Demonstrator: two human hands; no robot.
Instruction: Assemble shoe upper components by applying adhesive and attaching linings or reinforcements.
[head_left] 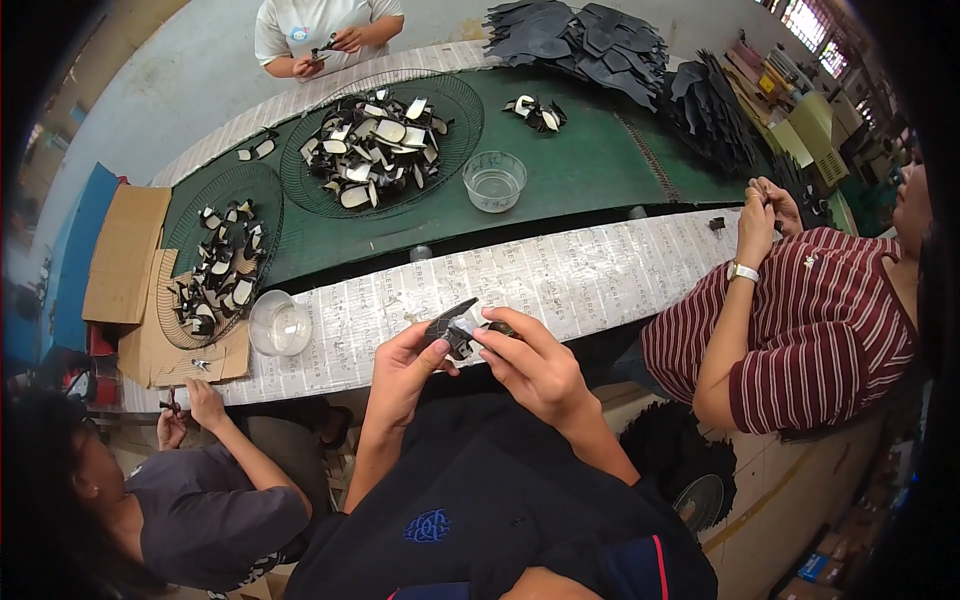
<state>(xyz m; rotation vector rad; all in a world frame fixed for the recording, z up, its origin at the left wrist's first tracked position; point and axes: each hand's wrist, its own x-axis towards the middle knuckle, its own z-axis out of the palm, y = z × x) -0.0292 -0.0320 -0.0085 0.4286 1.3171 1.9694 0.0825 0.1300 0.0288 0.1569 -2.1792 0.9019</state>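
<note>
In front of my chest, above the near edge of the work surface, my left hand (408, 372) is closed on a curved black plastic piece (445, 326). The thumb lies on its near side. A pale, whitish patch (463, 326) shows on the piece, facing my right hand. My right hand (540, 372) comes in from the right with its fingers bent and pressed together at that patch. Something small and dark shows between its fingertips, partly hidden by them, and I cannot make out what it is.
A green conveyor belt (560, 190) runs beyond the silvery-covered ledge (560, 290). Wire baskets (478, 120) hold black-and-white pieces. A clear bowl (494, 182) and clear tub (281, 325) stand near. Black sheets (580, 45) are heaped far right. Co-workers sit left, right and across.
</note>
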